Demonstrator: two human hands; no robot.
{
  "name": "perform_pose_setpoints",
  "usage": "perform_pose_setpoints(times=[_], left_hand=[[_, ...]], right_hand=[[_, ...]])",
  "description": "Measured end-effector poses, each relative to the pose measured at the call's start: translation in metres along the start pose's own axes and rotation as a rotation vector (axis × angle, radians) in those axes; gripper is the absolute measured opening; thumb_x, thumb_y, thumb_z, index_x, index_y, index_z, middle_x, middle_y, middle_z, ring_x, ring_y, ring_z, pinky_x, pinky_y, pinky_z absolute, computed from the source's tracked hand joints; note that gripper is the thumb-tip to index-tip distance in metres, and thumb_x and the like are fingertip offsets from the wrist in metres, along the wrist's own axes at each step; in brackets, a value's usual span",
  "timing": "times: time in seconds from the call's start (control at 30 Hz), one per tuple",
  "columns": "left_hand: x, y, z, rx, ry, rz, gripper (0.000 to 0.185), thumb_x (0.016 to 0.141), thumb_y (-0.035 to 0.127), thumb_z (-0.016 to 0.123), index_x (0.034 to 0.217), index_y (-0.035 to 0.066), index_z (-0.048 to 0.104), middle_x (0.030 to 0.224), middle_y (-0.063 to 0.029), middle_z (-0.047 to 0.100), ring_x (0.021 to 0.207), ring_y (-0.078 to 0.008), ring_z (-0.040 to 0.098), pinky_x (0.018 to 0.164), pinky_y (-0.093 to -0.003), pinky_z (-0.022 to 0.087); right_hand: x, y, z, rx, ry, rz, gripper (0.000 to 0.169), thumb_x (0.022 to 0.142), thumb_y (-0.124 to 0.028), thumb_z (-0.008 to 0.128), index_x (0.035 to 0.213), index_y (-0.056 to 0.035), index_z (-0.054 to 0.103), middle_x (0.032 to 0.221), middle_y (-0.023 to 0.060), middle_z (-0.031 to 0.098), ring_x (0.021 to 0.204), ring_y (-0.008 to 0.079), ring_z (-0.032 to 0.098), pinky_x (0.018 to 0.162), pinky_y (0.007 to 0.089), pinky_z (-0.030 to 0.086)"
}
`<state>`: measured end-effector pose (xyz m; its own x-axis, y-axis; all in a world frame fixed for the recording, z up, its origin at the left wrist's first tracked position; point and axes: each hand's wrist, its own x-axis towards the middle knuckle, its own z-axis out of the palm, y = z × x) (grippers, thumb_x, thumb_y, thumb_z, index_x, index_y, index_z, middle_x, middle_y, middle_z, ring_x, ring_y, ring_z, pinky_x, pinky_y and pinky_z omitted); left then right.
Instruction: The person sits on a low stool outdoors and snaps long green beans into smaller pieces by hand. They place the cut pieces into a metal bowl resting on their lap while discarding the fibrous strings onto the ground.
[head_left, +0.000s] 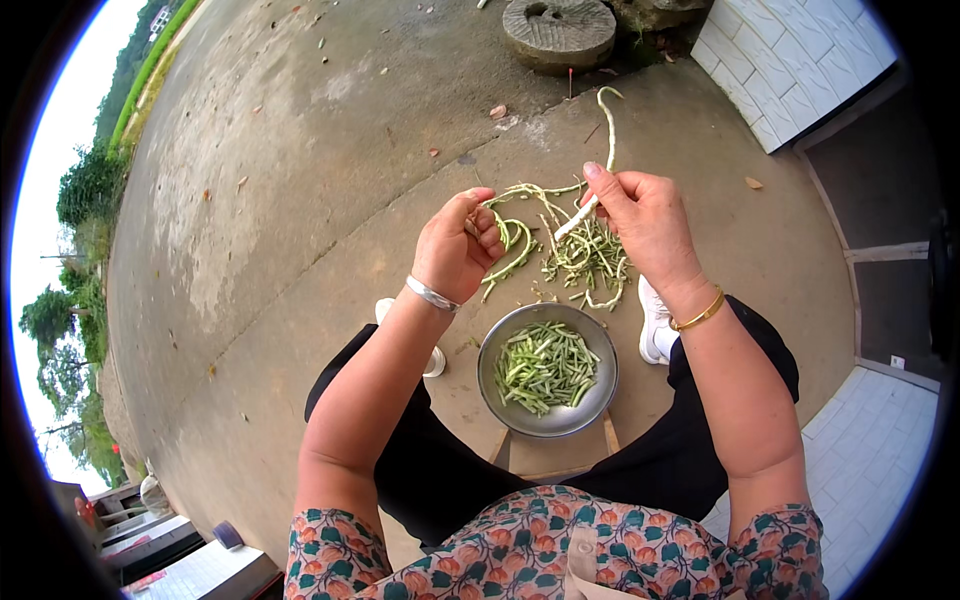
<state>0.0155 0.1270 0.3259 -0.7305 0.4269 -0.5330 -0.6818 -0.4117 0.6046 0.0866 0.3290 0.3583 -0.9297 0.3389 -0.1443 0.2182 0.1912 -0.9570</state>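
A long pale-green yardlong bean (610, 135) is pinched between the thumb and fingers of my right hand (649, 217); one end curls upward, the other slants down to the left. My left hand (457, 244) is raised to its left with curled fingers; whether something small is inside cannot be told. Below both hands, a round metal bowl (610, 401) holds many short cut bean pieces (546, 364). On the concrete beyond it lie a heap of bean scraps (589, 259) and several whole long beans (517, 262), partly behind my hands.
White shoes (652, 322) stand either side of the bowl. A round grooved millstone (559, 30) lies on the concrete ground (300, 187) at the top. A white tiled wall (795, 64) and dark door panels (892, 300) stand at right. Another tiled surface (210, 574) is at lower left.
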Motion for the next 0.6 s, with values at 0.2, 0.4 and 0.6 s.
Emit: perform_pose_setpoints(times=[0.2,0.4,0.6], left_hand=[[-0.021,-0.010,0.021,0.630,-0.342,-0.186,0.023,0.085,0.020,0.067,0.102,0.003,0.064,0.063,0.0062,0.045,0.052,-0.0050,0.032,0.049,-0.0208,0.027],[-0.013,-0.011,0.010,0.141,-0.317,-0.126,0.025,0.089,0.019,0.062,0.107,0.002,0.063,0.069,0.0047,0.049,0.056,-0.0045,0.035,0.050,-0.0205,0.028],[-0.015,-0.018,0.016,0.294,-0.130,0.045,0.024,0.086,0.020,0.067,0.102,0.002,0.067,0.068,0.0050,0.053,0.055,-0.0042,0.037,0.049,-0.0203,0.029]], right_hand=[[-0.004,0.009,0.010,-0.035,-0.197,0.038,0.048,0.088,-0.044,0.058,0.076,0.0008,0.069,0.056,0.0047,0.057,0.052,0.0097,0.049,0.052,0.0272,0.042],[-0.004,0.005,0.008,0.159,-0.425,0.277,0.039,0.091,-0.036,0.056,0.087,0.0003,0.068,0.069,0.0000,0.060,0.058,0.0043,0.048,0.053,0.0192,0.041],[-0.008,0.011,0.013,0.097,-0.612,0.196,0.031,0.088,-0.030,0.059,0.086,-0.0006,0.068,0.072,-0.0013,0.060,0.060,0.0037,0.049,0.053,0.0188,0.040]])
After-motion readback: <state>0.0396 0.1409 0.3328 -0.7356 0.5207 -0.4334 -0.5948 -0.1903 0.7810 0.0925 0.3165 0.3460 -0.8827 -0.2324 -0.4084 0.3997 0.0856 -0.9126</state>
